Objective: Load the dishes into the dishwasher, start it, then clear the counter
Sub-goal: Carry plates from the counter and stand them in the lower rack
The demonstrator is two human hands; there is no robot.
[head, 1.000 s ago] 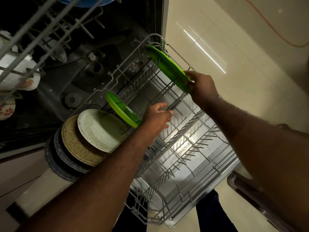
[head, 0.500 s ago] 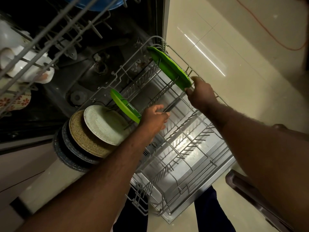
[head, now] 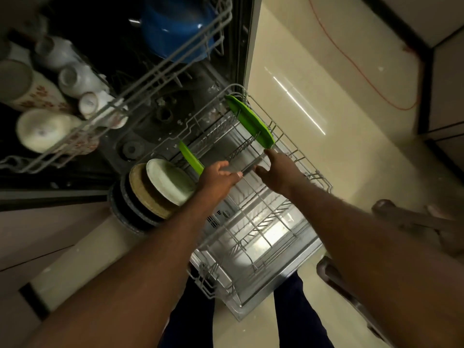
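The dishwasher's lower rack [head: 253, 249] is pulled out over the open door. One green plate [head: 248, 119] stands on edge at the rack's far right side. A second green plate [head: 191, 159] stands on edge further left, and my left hand [head: 218, 178] grips its near end. My right hand [head: 278, 172] hovers over the rack tines just below the first green plate. Its fingers are loosely bent and one fingertip reaches that plate's lower tip. A cream plate [head: 170, 182], a tan plate [head: 140, 192] and dark speckled plates [head: 120, 209] stand together at the rack's left side.
The upper rack [head: 150, 71] juts out above at left, holding white cups [head: 75, 79] and a blue bowl [head: 173, 28]. An orange cord [head: 351, 64] lies on the pale floor at right. A foot [head: 414, 217] and a dark bar [head: 351, 290] are at lower right.
My right hand let go of the far green plate and dropped down-left toward my left hand. The view tilted, bringing more of the upper rack into sight.
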